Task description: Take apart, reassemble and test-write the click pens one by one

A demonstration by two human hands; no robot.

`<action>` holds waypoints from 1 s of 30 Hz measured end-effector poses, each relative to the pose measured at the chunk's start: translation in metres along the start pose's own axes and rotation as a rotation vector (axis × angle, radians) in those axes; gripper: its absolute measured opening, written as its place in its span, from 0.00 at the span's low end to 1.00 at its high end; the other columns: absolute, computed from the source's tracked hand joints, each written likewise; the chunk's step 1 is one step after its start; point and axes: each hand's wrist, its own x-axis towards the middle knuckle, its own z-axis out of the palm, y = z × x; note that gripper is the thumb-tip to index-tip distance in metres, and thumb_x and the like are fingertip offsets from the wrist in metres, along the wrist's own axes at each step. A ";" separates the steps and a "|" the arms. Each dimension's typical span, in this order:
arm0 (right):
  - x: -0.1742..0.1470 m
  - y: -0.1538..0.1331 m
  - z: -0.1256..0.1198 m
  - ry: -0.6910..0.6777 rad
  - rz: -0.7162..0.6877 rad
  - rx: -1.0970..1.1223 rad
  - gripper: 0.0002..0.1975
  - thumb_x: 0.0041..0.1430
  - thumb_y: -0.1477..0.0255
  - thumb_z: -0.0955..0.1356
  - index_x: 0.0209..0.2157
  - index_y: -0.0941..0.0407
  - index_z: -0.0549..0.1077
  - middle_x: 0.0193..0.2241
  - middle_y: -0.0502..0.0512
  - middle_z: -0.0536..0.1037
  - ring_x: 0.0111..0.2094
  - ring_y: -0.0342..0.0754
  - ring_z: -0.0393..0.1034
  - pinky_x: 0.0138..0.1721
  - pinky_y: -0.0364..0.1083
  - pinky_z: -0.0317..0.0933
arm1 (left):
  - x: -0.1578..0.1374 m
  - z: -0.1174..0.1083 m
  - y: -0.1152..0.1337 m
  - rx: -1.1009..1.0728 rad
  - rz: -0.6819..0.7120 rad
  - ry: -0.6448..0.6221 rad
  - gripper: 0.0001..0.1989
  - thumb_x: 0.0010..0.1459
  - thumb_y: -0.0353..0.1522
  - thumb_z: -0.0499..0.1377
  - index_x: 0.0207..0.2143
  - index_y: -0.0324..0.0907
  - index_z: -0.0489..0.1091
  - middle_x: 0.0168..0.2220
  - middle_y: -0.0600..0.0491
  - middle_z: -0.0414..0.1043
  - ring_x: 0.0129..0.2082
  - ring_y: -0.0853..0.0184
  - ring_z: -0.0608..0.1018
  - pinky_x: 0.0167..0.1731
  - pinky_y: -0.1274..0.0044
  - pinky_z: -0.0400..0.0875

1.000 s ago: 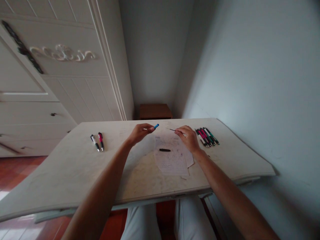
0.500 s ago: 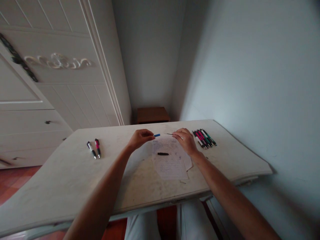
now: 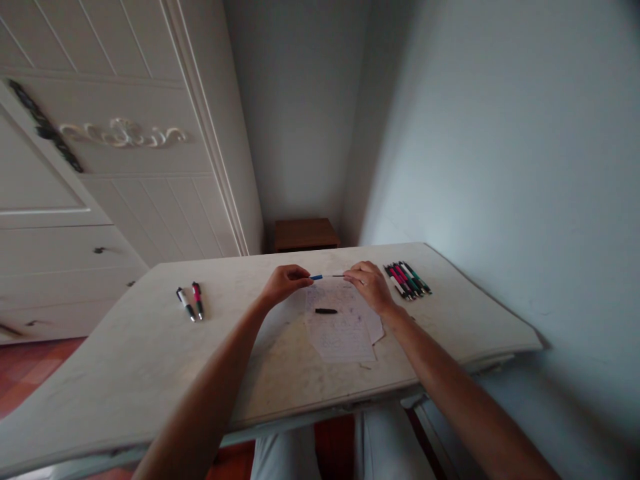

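Over the far side of the white table, my left hand pinches a blue pen barrel that points to the right. Facing it, my right hand has its fingers closed on a thin dark pen refill. The refill's left end is at or very near the barrel's open end; I cannot tell whether it is inside. Below both hands, a short black pen grip piece lies on sheets of scribbled paper.
Several pens lie side by side right of my right hand. A white pen and a pink pen rest on the table at left. A white cabinet stands left, a brown stool behind, a wall at right.
The refill in my right hand and the blue barrel in my left have come together, closing the gap between them. The pens and black piece have stayed in place; the view has shifted slightly.
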 end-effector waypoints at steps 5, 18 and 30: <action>-0.002 0.003 0.003 -0.026 -0.010 -0.004 0.06 0.57 0.75 0.71 0.34 0.52 0.81 0.31 0.55 0.77 0.36 0.50 0.69 0.40 0.49 0.62 | 0.002 0.002 -0.005 0.026 0.021 -0.024 0.12 0.44 0.37 0.69 0.29 0.40 0.75 0.30 0.51 0.78 0.30 0.67 0.78 0.33 0.75 0.73; -0.003 0.007 0.006 -0.048 -0.013 -0.022 0.06 0.57 0.76 0.71 0.34 0.52 0.81 0.31 0.54 0.78 0.36 0.49 0.69 0.40 0.49 0.61 | 0.004 0.002 -0.010 0.028 0.020 -0.037 0.15 0.44 0.40 0.68 0.30 0.40 0.76 0.30 0.50 0.79 0.29 0.67 0.78 0.30 0.76 0.72; -0.003 -0.008 0.016 -0.126 -0.137 0.022 0.05 0.58 0.73 0.71 0.35 0.53 0.80 0.30 0.54 0.78 0.35 0.48 0.69 0.38 0.47 0.61 | 0.000 0.019 -0.006 0.066 0.059 -0.079 0.12 0.46 0.38 0.67 0.31 0.40 0.77 0.30 0.51 0.79 0.29 0.67 0.78 0.30 0.78 0.71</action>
